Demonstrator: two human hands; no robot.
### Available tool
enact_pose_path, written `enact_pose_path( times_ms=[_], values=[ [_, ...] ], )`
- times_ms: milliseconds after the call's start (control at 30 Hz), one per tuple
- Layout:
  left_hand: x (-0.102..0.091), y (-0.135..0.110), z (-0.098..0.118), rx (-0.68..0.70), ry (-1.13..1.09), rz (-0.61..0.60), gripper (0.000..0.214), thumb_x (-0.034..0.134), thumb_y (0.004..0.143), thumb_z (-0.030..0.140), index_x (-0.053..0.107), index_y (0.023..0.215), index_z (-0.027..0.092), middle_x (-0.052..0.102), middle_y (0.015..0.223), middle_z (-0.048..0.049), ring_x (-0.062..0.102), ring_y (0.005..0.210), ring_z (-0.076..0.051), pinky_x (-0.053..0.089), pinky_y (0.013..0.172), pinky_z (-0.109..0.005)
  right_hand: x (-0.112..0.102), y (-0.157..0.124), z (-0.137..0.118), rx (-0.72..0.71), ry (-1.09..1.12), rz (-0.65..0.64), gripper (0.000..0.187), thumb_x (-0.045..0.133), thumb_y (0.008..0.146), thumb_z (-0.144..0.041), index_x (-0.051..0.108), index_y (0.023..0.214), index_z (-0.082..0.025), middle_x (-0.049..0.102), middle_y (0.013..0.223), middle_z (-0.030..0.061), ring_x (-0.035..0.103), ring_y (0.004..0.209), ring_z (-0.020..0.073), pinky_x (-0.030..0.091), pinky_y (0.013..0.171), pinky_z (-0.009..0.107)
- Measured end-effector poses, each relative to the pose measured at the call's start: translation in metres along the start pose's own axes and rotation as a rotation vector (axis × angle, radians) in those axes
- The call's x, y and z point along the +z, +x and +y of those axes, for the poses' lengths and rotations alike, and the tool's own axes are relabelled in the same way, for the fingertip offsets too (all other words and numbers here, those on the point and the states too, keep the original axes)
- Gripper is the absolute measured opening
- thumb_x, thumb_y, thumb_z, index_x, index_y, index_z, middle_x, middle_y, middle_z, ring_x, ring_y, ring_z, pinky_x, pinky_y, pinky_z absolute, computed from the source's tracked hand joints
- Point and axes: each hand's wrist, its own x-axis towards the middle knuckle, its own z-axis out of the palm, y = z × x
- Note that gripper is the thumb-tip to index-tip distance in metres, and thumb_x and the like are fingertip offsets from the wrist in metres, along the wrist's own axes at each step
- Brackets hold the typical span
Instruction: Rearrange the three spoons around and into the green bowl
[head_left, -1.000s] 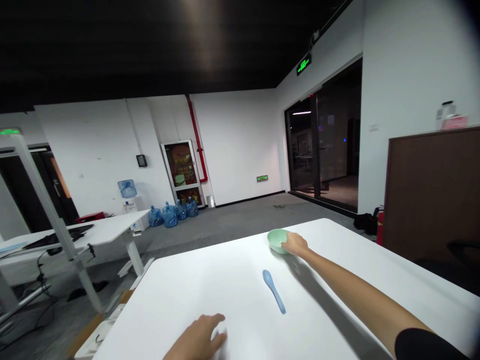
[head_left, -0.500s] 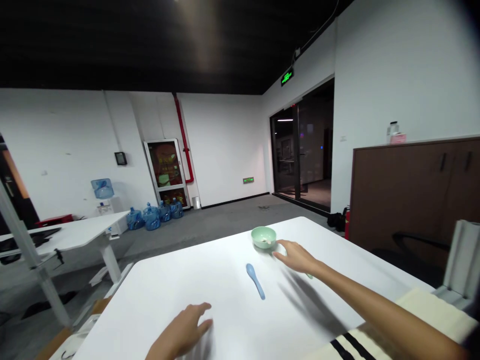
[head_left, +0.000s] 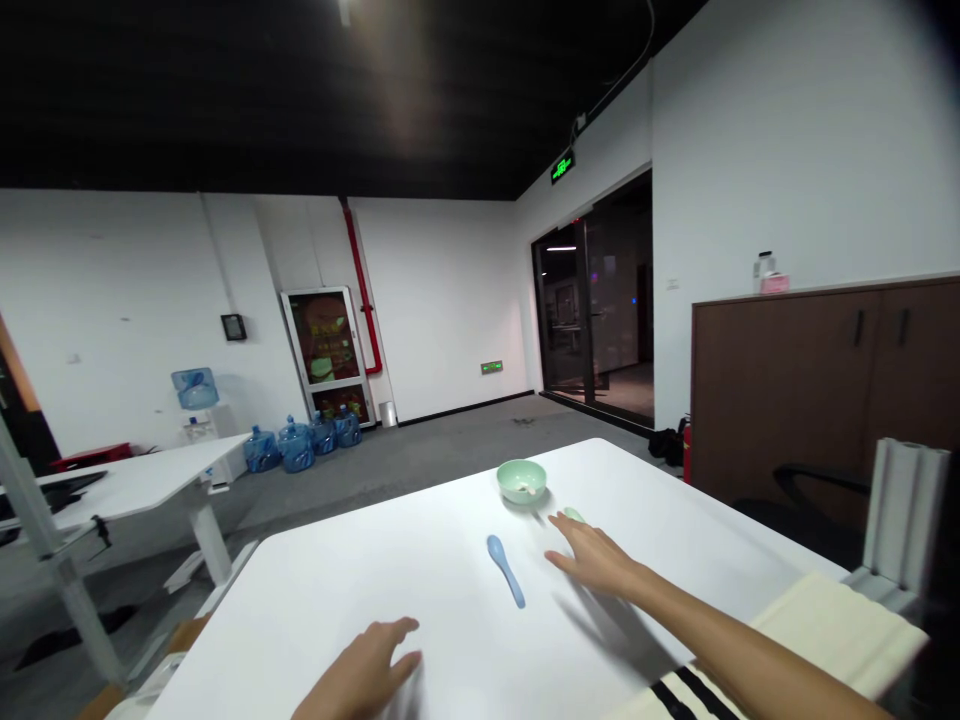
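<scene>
A light green bowl (head_left: 520, 484) stands upright near the far edge of the white table, with a small pale thing inside that I cannot make out. In front of it lies a blue spoon (head_left: 505, 570), its handle pointing towards me. My right hand (head_left: 592, 556) is to the right of the spoon, fingers apart and nothing held. Beyond its fingers shows the rounded tip of a light green object (head_left: 574, 514); the hand hides the rest. My left hand (head_left: 369, 662), thumb and fingers spread, hovers low over the near left of the table, holding nothing.
A cream cloth with black stripes (head_left: 821, 635) lies at the table's right edge, under my right forearm. Past it stand a grey metal profile (head_left: 900, 515) and a brown cabinet (head_left: 780, 390). Another white table (head_left: 161, 470) and several blue water bottles (head_left: 295, 445) are at left.
My right hand has drawn back from the bowl towards me, uncovering the tip of the green object. My left hand has barely moved. The whole view has shifted slightly.
</scene>
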Motion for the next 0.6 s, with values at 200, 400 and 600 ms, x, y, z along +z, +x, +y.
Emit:
enact_pose_path(
  times_ms=[200,400,600],
  values=[
    [0.0,-0.001,0.003,-0.014,-0.006,-0.008,0.055,0.044,0.085,0.055,0.052,0.133,0.029,0.059,0.131,-0.0063,0.054,0.119,-0.025,0.039,0.102,-0.038,0.0,0.01,0.003,-0.01,0.005,0.056,0.065,0.042,0.087,-0.056,0.047,0.138,-0.017,0.053,0.137,0.0145,0.05,0.125,0.0283,0.038,0.099,0.035],
    [-0.001,0.0,0.002,-0.012,-0.002,-0.009,0.054,0.044,0.085,0.054,0.052,0.133,0.029,0.058,0.132,-0.006,0.054,0.12,-0.026,0.039,0.103,-0.038,-0.022,0.071,0.003,0.092,-0.071,0.111,0.047,0.04,0.089,-0.051,0.065,0.112,-0.017,0.07,0.104,0.0134,0.064,0.099,0.0256,0.041,0.078,0.029],
    [0.001,0.003,-0.003,-0.045,-0.004,-0.01,0.056,0.045,0.084,0.055,0.051,0.134,0.029,0.057,0.133,-0.007,0.053,0.121,-0.026,0.038,0.104,-0.039,-0.023,0.144,0.001,0.228,-0.13,0.079,0.039,0.049,0.084,-0.046,0.07,0.095,-0.015,0.069,0.102,0.0156,0.065,0.095,0.0256,0.042,0.072,0.027]
  ],
)
